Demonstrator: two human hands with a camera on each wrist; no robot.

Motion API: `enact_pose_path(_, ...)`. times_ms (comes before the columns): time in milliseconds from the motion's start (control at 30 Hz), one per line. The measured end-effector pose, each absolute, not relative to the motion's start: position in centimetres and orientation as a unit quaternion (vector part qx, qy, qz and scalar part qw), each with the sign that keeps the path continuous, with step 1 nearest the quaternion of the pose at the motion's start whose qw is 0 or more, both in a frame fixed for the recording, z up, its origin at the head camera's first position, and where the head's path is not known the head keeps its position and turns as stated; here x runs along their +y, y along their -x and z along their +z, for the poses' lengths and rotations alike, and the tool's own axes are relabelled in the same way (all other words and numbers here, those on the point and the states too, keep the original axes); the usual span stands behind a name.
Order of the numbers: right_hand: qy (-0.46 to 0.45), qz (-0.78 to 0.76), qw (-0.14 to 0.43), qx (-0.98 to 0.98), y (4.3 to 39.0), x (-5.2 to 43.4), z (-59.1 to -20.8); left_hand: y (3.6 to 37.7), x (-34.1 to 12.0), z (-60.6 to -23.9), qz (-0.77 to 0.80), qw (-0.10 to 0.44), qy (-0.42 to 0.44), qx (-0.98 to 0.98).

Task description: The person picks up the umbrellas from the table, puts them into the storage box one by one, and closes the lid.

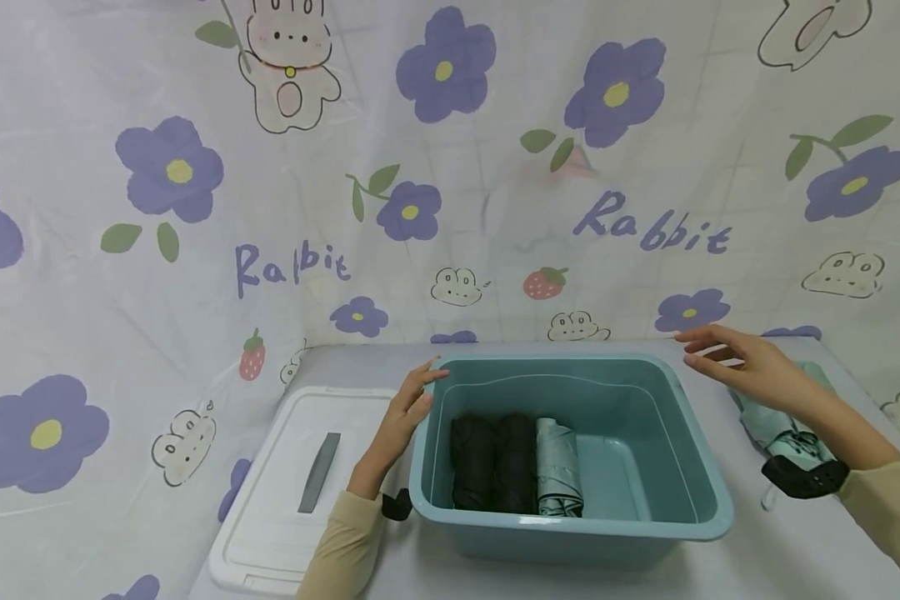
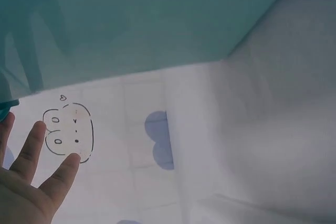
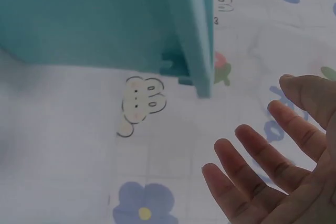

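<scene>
My left hand [image 1: 403,414] open, fingers flat against left rim of teal rectangular plastic tub [image 1: 570,533]. My right hand [image 1: 742,363] open, hovering off far right corner. Tub likely stiff, light, smooth-walled; best hold looks like rolled rim, both sides. Three folded umbrellas [image 1: 516,463] inside may shift.

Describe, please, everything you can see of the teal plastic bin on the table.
The teal bin is a rectangular open tub of smooth, slightly glossy plastic with a broad rolled rim and rounded corners. It stands upright on the cloth-covered table. Inside, against its left wall, lie three folded umbrellas side by side: two black, one grey-green. The left hand touches its left rim with straight fingers; the right hand hovers near its far right corner, apart from it.
</scene>
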State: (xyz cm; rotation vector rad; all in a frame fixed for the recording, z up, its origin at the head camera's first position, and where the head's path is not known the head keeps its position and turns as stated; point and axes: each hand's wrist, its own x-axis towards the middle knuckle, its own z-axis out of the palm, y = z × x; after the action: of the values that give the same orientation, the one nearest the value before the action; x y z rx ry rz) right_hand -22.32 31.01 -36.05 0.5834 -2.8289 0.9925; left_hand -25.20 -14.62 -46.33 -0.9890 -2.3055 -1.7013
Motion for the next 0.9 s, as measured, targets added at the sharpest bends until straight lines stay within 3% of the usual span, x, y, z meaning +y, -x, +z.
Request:
enact_pose_path(400,-0.179,0.281,0.069,-0.94,22.6,33.9,-38.0,27.4,-15.8,-48.8,-0.511,0.086,0.314,-0.796)
enact_pose_path(900,-0.163,0.257,0.061,-0.951,22.4,36.3,-40.2,28.2,-16.4,-48.4,-0.434,0.124,0.345,-0.823)
